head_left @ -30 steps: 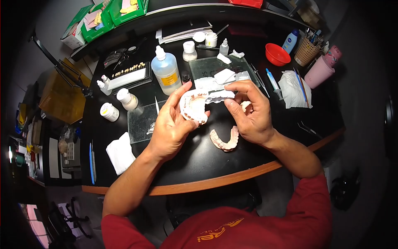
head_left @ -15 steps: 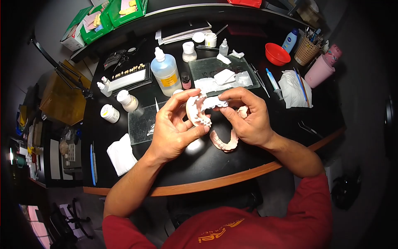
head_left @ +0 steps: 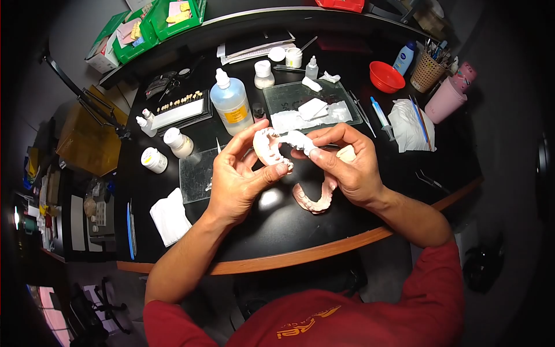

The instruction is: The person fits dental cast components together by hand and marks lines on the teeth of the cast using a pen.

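My fingers cover much of what I hold, so the back of the dental cast [head_left: 266,151] in my left hand [head_left: 234,180] is out of sight. I cannot tell whether the white toothed piece [head_left: 298,140] in my right hand [head_left: 351,169] touches the cast's right side or only overlaps it in view. A cream-coloured lump [head_left: 347,154] shows past my right thumb; whether I grip it or it lies beyond is unclear. The horseshoe-shaped cast [head_left: 314,205] on the desk [head_left: 248,248] has its far right end partly behind my right hand, and my left fingers hide part of the glass slab [head_left: 196,176].

The held cast is pale pink, matt and curved, with a bumpy row of teeth; the white piece is narrow, arched and knobbly. The desk is smooth and black with a bright glare, its near edge wood-brown.

Both my forearms reach in from the near side. My left thumb grips the cast's near end, fingers spread round its far left side. My right thumb and forefinger pinch the white piece's right end.
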A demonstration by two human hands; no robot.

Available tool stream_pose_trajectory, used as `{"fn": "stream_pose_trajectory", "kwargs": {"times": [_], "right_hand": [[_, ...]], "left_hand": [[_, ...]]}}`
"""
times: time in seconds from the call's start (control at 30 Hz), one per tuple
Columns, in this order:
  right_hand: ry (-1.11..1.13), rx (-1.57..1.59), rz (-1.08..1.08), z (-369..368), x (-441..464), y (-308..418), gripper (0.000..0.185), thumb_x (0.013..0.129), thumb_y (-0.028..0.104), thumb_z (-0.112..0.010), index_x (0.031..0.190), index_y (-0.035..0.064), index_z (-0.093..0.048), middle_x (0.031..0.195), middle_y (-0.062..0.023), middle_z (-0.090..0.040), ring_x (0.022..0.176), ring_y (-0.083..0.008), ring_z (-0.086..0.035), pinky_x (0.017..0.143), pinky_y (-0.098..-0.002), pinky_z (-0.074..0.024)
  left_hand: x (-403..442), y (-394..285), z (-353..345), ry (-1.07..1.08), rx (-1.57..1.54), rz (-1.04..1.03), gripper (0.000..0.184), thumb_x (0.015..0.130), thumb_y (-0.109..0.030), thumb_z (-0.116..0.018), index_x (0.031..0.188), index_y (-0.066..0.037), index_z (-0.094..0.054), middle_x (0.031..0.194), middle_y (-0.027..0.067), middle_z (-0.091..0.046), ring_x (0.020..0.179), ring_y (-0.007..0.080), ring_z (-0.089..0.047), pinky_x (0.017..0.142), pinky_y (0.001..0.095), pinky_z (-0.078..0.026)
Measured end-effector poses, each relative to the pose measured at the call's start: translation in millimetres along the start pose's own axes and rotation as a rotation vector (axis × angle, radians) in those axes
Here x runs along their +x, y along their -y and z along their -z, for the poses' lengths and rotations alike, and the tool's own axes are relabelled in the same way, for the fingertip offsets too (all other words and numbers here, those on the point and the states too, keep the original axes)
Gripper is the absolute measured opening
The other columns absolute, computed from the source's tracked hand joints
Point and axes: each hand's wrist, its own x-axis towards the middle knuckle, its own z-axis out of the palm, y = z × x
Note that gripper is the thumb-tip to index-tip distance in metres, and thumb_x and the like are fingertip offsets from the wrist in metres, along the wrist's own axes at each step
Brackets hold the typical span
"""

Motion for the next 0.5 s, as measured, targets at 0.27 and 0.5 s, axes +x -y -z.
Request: {"fn": "stream_pose_trajectory", "kwargs": {"times": [0.27,0.5], "right_hand": [[0.107,-0.004,0.222,-4.9,-2.7,-13.6,0.016,0.091,-0.005,-0.074,0.103,-0.0041,-0.064,0.136,-0.0221,-0.06,0.108,-0.0205,-0.07,0.094,-0.0309,-0.0593],[0.141,-0.138,0.286,-2.8,-4.8,-14.2,0.013,0.092,-0.004,-0.073,0.102,-0.0037,-0.066,0.135,-0.0217,-0.061,0.101,-0.0175,-0.072,0.083,-0.0274,-0.0602]], "left_hand": [[-0.8,5.8,1.6,0.017,0.032,-0.016,0.073,0.079,-0.004,-0.088,0.142,0.004,-0.05,0.137,0.0127,-0.055,0.127,0.0224,-0.056,0.107,0.0355,-0.051],[0.2,8.4,4.6,0.017,0.009,-0.004,0.074,0.081,-0.01,-0.089,0.143,0.004,-0.051,0.136,0.0118,-0.055,0.125,0.0227,-0.057,0.106,0.0357,-0.051]]}}
